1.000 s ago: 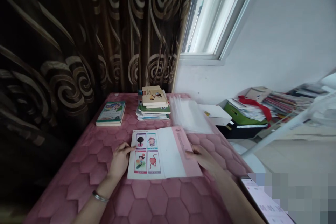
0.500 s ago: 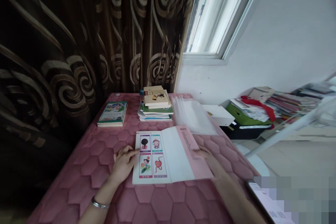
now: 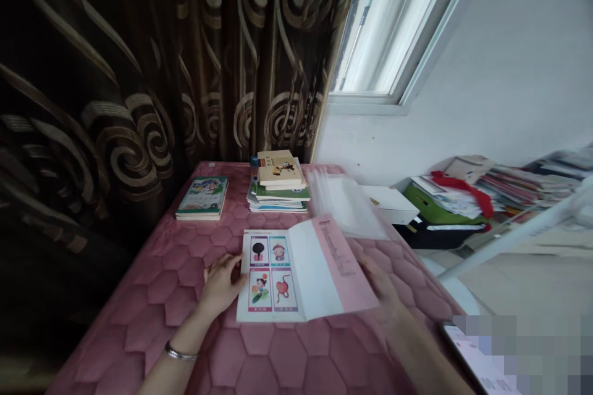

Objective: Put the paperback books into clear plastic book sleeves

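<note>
An open picture book [image 3: 273, 315] lies on a pink padded surface [image 3: 278, 358] in front of me. Its left page has framed coloured pictures; the right side is a white sheet with a pink flap. At the left edge is my left hand [image 3: 223, 281], closed on the page margin with thumb and bent fingers; its wrist wears a silver bangle [image 3: 180, 353]. My right hand [image 3: 380, 287] is at the outer edge of the pink flap. That hand is blurred and its fingertips are partly hidden, so its grip does not show clearly.
Behind the book stand a stack of books [image 3: 278, 188] and clear plastic sheets [image 3: 343, 207]. A green-covered book [image 3: 202, 197] lies at the back left. Farther right are a white box [image 3: 391, 203] and a pile of papers [image 3: 445, 197]. A phone [image 3: 477, 358] is at the lower right.
My right thumb has come off the top of the pink flap, and that hand is now at its outer edge. My left fingers have bent more at the page edge. The view has shifted slightly.
</note>
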Tool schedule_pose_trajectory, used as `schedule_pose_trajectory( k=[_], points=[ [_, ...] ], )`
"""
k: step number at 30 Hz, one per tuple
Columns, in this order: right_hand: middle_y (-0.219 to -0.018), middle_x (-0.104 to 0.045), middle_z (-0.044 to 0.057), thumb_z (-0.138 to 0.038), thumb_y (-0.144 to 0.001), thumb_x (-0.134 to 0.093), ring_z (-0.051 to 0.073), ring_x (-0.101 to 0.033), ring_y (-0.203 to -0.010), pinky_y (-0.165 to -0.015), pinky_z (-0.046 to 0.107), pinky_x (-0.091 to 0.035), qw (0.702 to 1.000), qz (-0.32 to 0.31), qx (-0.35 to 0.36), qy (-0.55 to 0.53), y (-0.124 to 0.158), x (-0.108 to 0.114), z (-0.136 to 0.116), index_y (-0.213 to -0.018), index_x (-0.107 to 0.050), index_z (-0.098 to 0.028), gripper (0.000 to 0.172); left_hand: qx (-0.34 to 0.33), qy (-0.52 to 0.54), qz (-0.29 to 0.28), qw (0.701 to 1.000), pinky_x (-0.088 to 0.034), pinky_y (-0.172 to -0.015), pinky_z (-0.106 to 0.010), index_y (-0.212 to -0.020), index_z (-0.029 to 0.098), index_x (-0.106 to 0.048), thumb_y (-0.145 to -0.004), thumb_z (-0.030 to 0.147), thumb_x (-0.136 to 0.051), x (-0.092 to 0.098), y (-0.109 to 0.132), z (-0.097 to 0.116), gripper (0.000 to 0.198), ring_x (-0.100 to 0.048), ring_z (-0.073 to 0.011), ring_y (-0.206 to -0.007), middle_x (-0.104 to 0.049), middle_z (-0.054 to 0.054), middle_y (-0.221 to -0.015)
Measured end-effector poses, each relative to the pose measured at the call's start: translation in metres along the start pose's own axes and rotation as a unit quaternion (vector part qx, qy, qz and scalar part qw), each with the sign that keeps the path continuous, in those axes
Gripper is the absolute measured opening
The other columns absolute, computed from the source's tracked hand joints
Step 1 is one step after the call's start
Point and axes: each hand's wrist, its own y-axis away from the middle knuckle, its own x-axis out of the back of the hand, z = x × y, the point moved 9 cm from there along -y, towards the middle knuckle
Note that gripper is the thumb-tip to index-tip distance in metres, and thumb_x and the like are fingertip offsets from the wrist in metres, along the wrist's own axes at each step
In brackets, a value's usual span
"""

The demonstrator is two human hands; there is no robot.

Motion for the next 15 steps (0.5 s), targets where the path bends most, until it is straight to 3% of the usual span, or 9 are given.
schedule_pose_trajectory(
  k=[4, 7, 11, 15],
  points=[
    [-0.111, -0.068, 0.011, -0.076, -0.081, -0.029, 0.031, -0.061, -0.109, -0.090, 0.043, -0.050, 0.991, -0.086, 0.064, -0.083, -0.004, -0.043, -0.016, -0.102, -0.061, -0.023, 0.066, 0.000, -0.009, 0.006, 1.000, -0.034, -0.098, -0.045, -0.126, 0.025, -0.056, -0.083, 0.034, -0.051, -0.001, 0.000, -0.002, 0.044, -0.048, -0.0265, -0.124, -0.056, -0.009, -0.129],
    [-0.127, -0.060, 0.008, -0.070, -0.085, -0.035, 0.027, -0.053, -0.121, -0.102, 0.041, -0.042, 0.979, -0.100, 0.166, 0.063, -0.004, -0.072, -0.023, -0.107, -0.060, -0.025, 0.056, -0.012, -0.002, 0.014, 1.000, -0.036, -0.096, -0.044, -0.126, 0.025, -0.056, -0.083, 0.035, -0.051, 0.000, 0.000, -0.001, 0.044, -0.050, -0.0260, -0.120, -0.058, -0.009, -0.125],
    [-0.144, -0.046, 0.005, -0.050, -0.093, -0.038, 0.023, -0.035, -0.136, -0.114, 0.045, -0.025, 0.894, -0.118, 0.264, 0.342, 0.008, -0.115, -0.021, -0.125, -0.056, -0.028, 0.042, -0.024, 0.003, 0.009, 1.000, -0.038, -0.093, -0.043, -0.123, 0.024, -0.058, -0.082, 0.030, -0.051, 0.002, 0.001, 0.003, 0.042, -0.052, -0.0266, -0.116, -0.059, -0.009, -0.122],
    [-0.151, -0.035, 0.006, -0.040, -0.091, -0.046, 0.027, -0.026, -0.141, -0.116, 0.052, -0.018, 0.801, -0.137, 0.281, 0.511, 0.015, -0.144, -0.006, -0.136, -0.048, -0.025, 0.048, -0.017, 0.004, -0.005, 1.000, -0.038, -0.093, -0.042, -0.116, 0.023, -0.062, -0.078, 0.020, -0.049, 0.001, 0.001, 0.002, 0.040, -0.052, -0.0249, -0.116, -0.060, -0.008, -0.122]
  ],
)
